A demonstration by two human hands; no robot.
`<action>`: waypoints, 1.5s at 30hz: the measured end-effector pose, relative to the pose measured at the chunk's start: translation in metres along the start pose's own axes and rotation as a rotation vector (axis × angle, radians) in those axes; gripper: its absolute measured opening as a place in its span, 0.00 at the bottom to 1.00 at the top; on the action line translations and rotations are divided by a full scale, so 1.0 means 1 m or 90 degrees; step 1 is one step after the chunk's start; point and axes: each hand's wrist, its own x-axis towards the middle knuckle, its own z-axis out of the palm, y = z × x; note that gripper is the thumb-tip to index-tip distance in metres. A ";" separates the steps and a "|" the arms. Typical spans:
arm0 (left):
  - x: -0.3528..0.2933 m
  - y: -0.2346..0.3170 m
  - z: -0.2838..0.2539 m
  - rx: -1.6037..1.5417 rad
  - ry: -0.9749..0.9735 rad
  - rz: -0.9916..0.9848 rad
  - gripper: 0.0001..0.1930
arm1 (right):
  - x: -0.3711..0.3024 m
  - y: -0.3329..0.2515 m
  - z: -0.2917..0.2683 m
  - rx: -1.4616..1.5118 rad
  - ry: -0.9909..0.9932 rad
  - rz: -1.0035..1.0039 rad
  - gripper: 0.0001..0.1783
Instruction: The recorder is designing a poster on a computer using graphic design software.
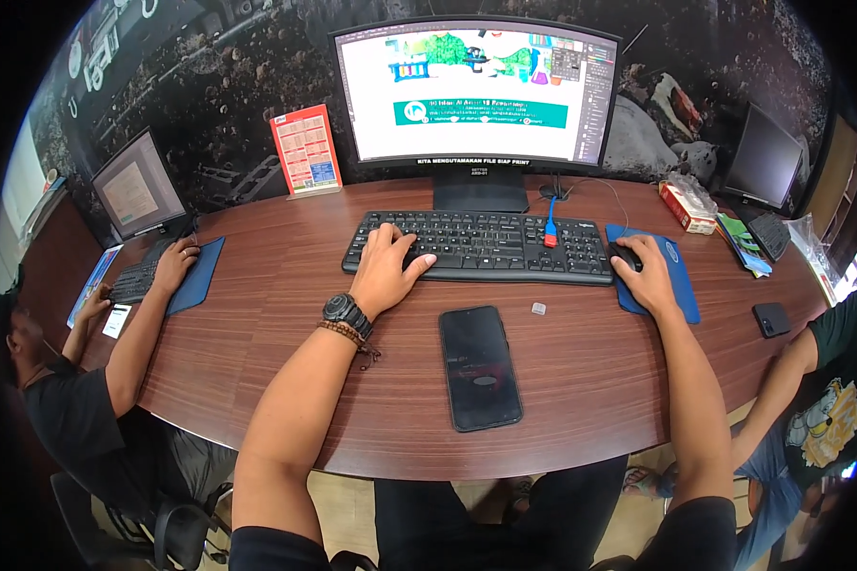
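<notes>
Your left hand (387, 269) is spread wide on the left part of the black keyboard (486, 244), and your right hand (646, 273) curls around the dark mouse (626, 255) on the blue mouse pad (681, 291). Both things sit on the bench (390, 409), in front of the curved monitor (476, 143). Tap softly, slide the mouse in small moves, and don't bump the red plug (550, 240) over the keyboard.

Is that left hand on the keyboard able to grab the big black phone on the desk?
Probably yes. The left hand only rests on the keyboard, and the phone lies nearby, closer to the person, with nothing seen standing between them.
</notes>
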 end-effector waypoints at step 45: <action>0.001 0.001 0.000 0.009 -0.001 -0.007 0.28 | 0.000 0.007 0.000 -0.043 -0.006 0.012 0.19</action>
